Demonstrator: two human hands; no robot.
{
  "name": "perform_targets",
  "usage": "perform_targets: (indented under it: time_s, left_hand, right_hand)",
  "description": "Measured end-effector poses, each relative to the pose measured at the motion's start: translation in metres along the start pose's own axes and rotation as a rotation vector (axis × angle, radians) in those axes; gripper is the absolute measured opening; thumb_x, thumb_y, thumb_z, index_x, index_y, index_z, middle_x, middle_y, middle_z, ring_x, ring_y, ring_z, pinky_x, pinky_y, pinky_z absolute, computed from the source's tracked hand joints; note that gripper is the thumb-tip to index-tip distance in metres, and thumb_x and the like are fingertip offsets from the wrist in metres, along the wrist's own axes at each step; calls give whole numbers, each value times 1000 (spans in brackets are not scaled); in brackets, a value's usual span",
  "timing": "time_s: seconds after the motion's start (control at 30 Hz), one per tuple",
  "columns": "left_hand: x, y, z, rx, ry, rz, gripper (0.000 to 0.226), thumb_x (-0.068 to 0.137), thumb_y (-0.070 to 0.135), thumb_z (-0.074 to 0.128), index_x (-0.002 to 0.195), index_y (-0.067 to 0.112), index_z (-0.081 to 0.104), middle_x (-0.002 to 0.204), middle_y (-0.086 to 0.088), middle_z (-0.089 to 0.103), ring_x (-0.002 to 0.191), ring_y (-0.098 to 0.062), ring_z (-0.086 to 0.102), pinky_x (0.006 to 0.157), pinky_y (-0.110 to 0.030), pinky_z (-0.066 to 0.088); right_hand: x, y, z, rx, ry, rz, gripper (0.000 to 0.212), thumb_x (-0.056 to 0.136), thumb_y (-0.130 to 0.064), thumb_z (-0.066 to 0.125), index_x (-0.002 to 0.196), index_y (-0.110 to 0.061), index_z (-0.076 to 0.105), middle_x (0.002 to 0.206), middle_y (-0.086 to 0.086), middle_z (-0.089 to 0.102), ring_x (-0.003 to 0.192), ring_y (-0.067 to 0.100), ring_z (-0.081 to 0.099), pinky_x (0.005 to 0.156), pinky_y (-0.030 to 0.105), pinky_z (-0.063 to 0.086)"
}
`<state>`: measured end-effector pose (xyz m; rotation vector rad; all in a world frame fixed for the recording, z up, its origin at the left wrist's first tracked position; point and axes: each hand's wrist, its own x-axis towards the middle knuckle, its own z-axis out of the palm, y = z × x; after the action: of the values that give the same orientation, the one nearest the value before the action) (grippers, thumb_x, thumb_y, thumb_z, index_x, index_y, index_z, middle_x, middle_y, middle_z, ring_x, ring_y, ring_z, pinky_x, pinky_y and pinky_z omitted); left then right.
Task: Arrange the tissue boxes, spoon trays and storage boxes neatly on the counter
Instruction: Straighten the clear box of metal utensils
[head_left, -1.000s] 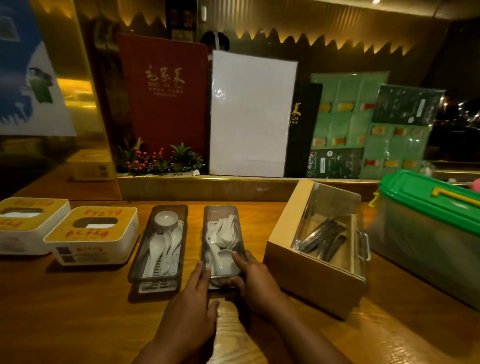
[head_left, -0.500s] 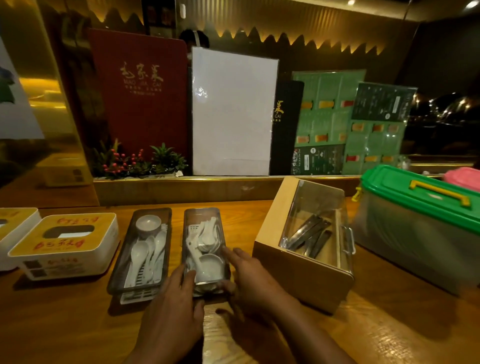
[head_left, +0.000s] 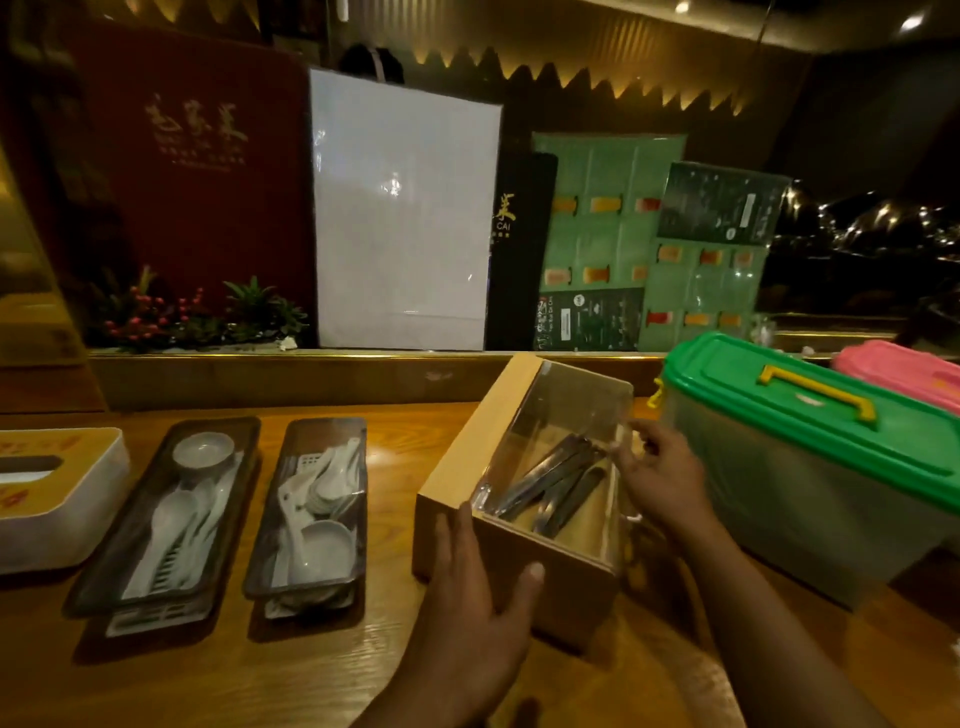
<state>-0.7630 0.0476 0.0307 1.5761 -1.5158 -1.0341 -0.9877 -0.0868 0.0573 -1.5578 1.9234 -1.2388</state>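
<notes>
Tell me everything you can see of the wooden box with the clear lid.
The wooden box is light-coloured, with a clear sloped lid. Dark metal utensils lie inside. It sits skewed on the counter between the right spoon tray and the green-lidded container. The left hand presses its near corner; the right hand touches its right side.

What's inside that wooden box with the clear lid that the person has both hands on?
The wooden box holds several dark metal utensils, lying crossed under the clear lid. Their exact type is unclear. The right hand covers the box's right end.
</notes>
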Motion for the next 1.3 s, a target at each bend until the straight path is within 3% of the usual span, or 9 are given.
perform_targets:
  time_s: [0.1,0.2,0.37,0.5,0.67,0.77,0.87,0.97,1.3]
  left_hand:
    - [10,18,24,-92,52,-105,107,82,72,52,150,45,-26,155,9,-43,153,-21,-7,121,-44,9]
    - [32,19,38,-101,193,-125,118,71,82,51,153,40,-22,154,10,-45,153,-23,-10,123,-52,9]
    - [67,10,34,-78,405,-144,130,60,84,59,156,37,-14,165,8,-24,154,-25,-1,119,-50,22]
    - [87,8,31,-134,447,-140,122,68,67,69,156,40,-11,168,5,-7,153,-28,11,114,-50,29]
    - [113,5,11,-215,490,-108,102,78,52,71,157,41,7,163,2,26,146,-30,32,112,-57,35]
    - [123,-4,-11,-255,462,-61,68,86,40,72,143,48,36,142,9,55,129,-23,54,102,-55,48]
    - [131,-10,-23,-320,468,-26,48,92,27,68,133,45,50,126,8,66,118,-22,63,96,-52,53]
    - [144,-13,-34,-319,466,-2,39,96,26,62,128,46,54,123,9,67,114,-19,64,95,-52,53]
    - [175,-23,-65,-450,332,-33,37,100,21,54,114,55,55,115,9,67,103,-17,68,81,-44,57]
  right_hand:
    - [24,30,-2,156,-158,97,58,92,-37,67,145,-32,44,127,0,52,105,16,51,67,28,47]
    - [50,56,-1,111,-255,4,66,86,-51,68,143,-25,46,134,2,52,107,17,51,83,35,50]
    - [81,73,-2,110,-397,-127,72,80,-54,72,142,-27,49,145,-1,38,122,18,49,94,31,49]
    - [98,77,1,136,-481,-153,81,76,-48,78,147,-31,43,148,-5,28,123,16,46,84,15,49]
    - [119,75,7,82,-555,-155,68,81,-42,76,128,-71,36,156,-12,11,140,30,34,107,51,43]
    - [110,71,13,-14,-509,-154,73,84,-47,71,126,-80,22,158,-11,3,146,32,22,112,56,35]
    - [102,69,19,-149,-485,-146,91,82,-59,67,148,-61,3,162,2,-16,150,38,3,116,61,23]
    - [100,60,21,-275,-468,-139,102,80,-67,61,152,-49,-9,160,12,-27,148,45,-2,116,61,21]
    - [81,61,32,-348,-267,-112,101,71,-80,59,151,-54,2,161,10,-21,146,46,17,110,53,36]
